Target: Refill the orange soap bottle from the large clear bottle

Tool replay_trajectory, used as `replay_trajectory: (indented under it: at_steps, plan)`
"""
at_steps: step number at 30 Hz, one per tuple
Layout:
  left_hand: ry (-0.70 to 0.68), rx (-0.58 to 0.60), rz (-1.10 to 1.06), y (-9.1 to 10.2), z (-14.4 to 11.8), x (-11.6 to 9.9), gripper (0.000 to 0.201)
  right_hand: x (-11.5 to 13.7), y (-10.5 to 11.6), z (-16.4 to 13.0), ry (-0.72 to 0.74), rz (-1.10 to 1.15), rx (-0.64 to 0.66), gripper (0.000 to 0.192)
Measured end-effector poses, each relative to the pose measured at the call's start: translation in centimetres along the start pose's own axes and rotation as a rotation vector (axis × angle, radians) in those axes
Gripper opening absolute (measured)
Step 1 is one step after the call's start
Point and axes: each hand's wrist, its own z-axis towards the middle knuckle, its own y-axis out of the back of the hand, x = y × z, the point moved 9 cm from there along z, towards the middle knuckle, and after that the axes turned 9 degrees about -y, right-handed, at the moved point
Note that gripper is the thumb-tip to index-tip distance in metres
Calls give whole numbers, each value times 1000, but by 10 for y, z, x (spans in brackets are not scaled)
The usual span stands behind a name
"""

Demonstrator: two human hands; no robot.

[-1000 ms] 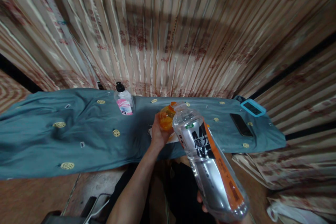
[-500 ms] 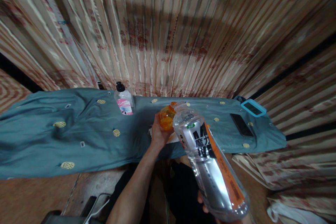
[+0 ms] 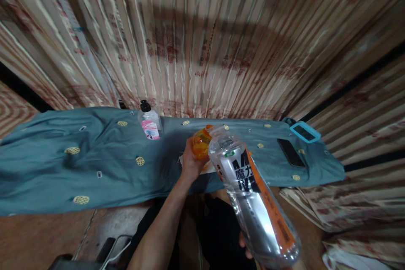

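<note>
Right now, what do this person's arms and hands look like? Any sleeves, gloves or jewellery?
Both are bare. The left forearm shows no sleeve up to the frame's edge, and the left hand has no glove, and no ring or watch shows. Of the right hand only a few ungloved fingertips show at the bottom; its arm is out of view.

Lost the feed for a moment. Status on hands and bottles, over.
Left hand grips orange bottle on cloth. Right hand tilts clear bottle, mouth at orange bottle. Nothing between them.
</note>
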Motion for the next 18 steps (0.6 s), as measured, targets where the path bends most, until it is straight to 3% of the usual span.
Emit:
replay_trajectory:
  at_steps: [4,8,13,18]
  plan:
    - [-6,-22,-9,0,0,-1,54,-3,-15,0,-63,-19,103,78]
    - [16,-43,-34,0,0,0,57,1,-10,-4,19,91,-114,73]
    - [38,-35,-32,0,0,3,56,-2,-23,-10,-5,145,-170,76]
    - [8,-29,-57,-1,0,1,57,6,-18,-11,52,130,-176,75]
